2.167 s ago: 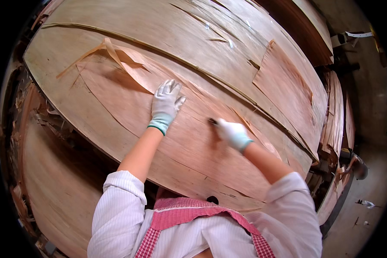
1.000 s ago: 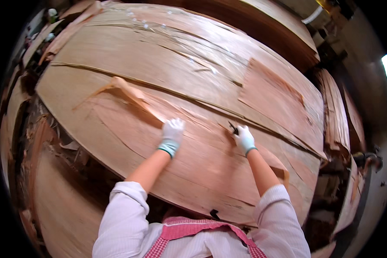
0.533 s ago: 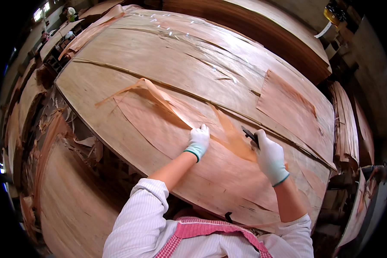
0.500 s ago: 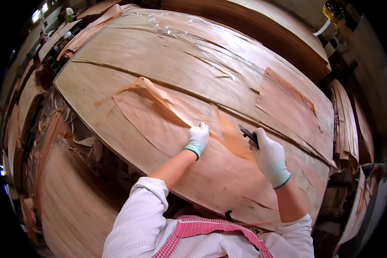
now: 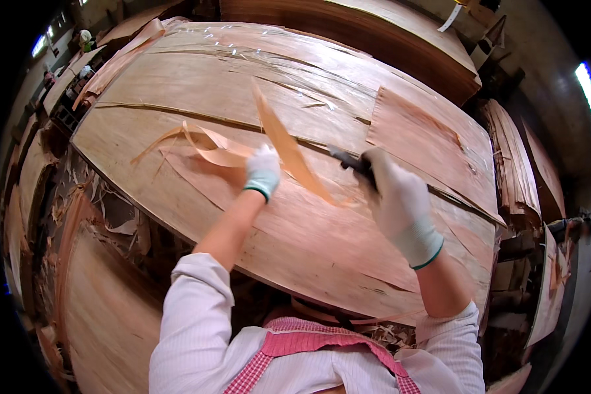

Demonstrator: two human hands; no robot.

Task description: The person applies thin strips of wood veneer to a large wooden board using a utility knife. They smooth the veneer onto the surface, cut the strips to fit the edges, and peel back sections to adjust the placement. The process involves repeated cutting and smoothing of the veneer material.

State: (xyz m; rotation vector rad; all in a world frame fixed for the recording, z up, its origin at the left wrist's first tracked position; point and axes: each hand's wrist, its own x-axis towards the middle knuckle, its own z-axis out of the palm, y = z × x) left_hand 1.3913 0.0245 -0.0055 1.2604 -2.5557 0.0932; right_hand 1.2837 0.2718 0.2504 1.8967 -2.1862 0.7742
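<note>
Wooden veneer sheet, broad reddish top layer (image 5: 295,236), stays flat on stack. Long torn veneer strip (image 5: 289,148), flat moments ago, now lifted above sheet, left gloved hand (image 5: 264,172) fingers pinching it; right gloved hand (image 5: 400,200) fingers clenched around dark-handled knife (image 5: 349,159) beside strip: freed piece separating.

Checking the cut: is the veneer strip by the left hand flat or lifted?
Lifted. The veneer strip stands up off the veneer sheet, rising beside the left hand.

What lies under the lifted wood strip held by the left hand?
Under the strip held by the left hand lies the big veneer sheet; layers below it are covered.
</note>
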